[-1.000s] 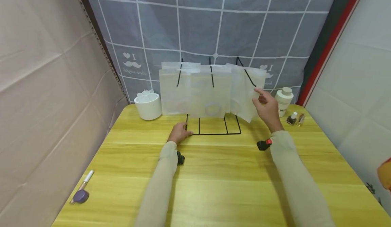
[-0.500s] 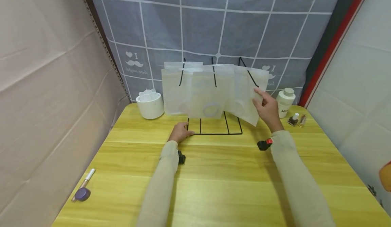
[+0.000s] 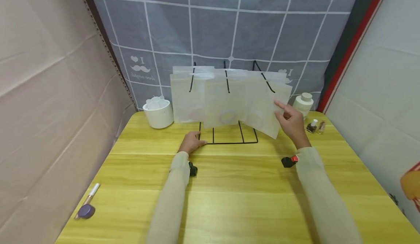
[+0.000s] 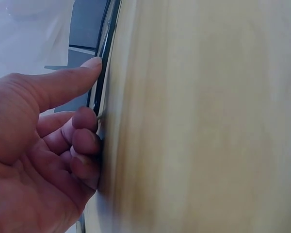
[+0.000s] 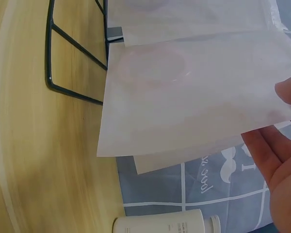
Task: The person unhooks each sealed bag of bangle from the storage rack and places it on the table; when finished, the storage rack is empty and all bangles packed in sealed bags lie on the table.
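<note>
A black wire rack (image 3: 226, 143) stands at the back of the table, its prongs hung with translucent white bags. My left hand (image 3: 191, 142) holds the front left corner of its base; in the left wrist view the thumb lies along the wire (image 4: 104, 70) with the fingers curled beneath. On the right prong hangs a bag (image 3: 262, 105), its lower edge slanting. My right hand (image 3: 292, 122) pinches its right edge, thumb in front and fingers behind. Another bag (image 5: 184, 158) shows behind it in the right wrist view. Left bags (image 3: 187, 101) and middle bags (image 3: 226, 101) hang overlapping.
Left of the rack is a white pot (image 3: 159, 116). A white bottle (image 3: 303, 103) stands behind my right hand, with a nail polish bottle (image 3: 311, 126) and a small tube (image 3: 321, 127) nearby. A purple jar (image 3: 86, 211) and slim tube (image 3: 93, 191) lie front left.
My right hand has moved slightly right and down, drawing the front right bag sideways so the one behind shows above it. My left hand stays on the rack's base.
</note>
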`<act>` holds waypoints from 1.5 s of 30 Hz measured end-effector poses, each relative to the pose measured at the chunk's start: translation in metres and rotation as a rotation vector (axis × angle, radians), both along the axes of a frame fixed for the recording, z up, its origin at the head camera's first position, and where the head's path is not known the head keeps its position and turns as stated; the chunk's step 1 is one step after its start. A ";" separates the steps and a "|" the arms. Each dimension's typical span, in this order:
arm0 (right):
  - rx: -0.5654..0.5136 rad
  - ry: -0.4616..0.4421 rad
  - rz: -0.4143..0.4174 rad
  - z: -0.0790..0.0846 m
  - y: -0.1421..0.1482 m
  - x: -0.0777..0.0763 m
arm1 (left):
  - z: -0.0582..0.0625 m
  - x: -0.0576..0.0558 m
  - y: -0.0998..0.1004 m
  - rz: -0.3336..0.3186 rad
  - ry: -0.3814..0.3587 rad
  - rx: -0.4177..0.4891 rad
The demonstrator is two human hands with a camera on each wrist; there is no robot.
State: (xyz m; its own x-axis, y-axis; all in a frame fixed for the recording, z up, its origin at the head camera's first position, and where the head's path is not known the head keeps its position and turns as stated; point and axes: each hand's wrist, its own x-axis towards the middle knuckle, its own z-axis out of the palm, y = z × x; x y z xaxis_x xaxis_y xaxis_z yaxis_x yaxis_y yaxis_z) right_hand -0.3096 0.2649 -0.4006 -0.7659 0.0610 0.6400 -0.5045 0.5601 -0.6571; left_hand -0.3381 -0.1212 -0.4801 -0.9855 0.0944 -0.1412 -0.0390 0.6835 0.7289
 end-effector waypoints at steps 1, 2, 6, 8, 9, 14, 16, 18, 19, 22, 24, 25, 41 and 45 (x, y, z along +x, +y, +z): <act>0.001 0.009 0.008 0.000 0.001 0.002 | 0.000 0.000 0.000 0.003 -0.001 0.002; 0.003 0.019 0.012 0.000 0.001 0.005 | 0.001 0.000 -0.001 0.005 -0.003 0.006; 0.018 0.042 0.003 0.000 0.005 0.016 | 0.001 0.002 -0.001 0.001 -0.007 0.005; 0.028 0.047 -0.011 0.001 0.007 0.022 | 0.001 0.002 -0.002 -0.003 -0.009 0.007; 0.030 0.050 -0.013 0.001 0.008 0.025 | 0.001 0.003 -0.002 -0.005 -0.013 0.010; 0.051 0.070 -0.022 0.008 0.013 0.038 | 0.003 0.005 -0.002 -0.016 -0.015 0.012; 0.060 0.065 -0.030 0.012 0.016 0.042 | 0.004 0.005 -0.003 -0.018 -0.011 0.009; 0.056 0.051 -0.036 0.018 0.018 0.049 | 0.005 0.004 -0.004 -0.020 -0.006 0.007; 0.043 0.045 -0.033 0.021 0.019 0.053 | 0.004 0.004 -0.004 -0.020 -0.005 0.006; 0.016 0.061 0.005 0.036 0.022 0.070 | 0.003 0.003 -0.004 -0.024 0.001 0.008; -0.018 0.071 0.047 0.045 0.029 0.083 | 0.001 0.003 -0.005 -0.025 -0.004 0.013; -0.043 0.065 0.072 0.049 0.035 0.089 | 0.001 0.003 -0.005 -0.026 -0.005 0.015; 0.324 -1.000 0.015 -0.050 0.239 0.112 | 0.004 0.005 -0.005 -0.025 -0.009 0.023; 0.423 -0.965 -0.005 -0.069 0.256 0.108 | 0.003 0.006 -0.002 -0.029 -0.004 0.043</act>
State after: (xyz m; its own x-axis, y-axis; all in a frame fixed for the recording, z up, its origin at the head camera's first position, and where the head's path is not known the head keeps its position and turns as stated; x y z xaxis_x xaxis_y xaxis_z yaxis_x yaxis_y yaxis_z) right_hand -0.2017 0.5211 -0.4696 -0.9622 -0.0203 -0.2714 0.1316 0.8382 -0.5292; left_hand -0.3316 -0.1232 -0.4772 -0.9817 0.1285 -0.1404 -0.0229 0.6527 0.7573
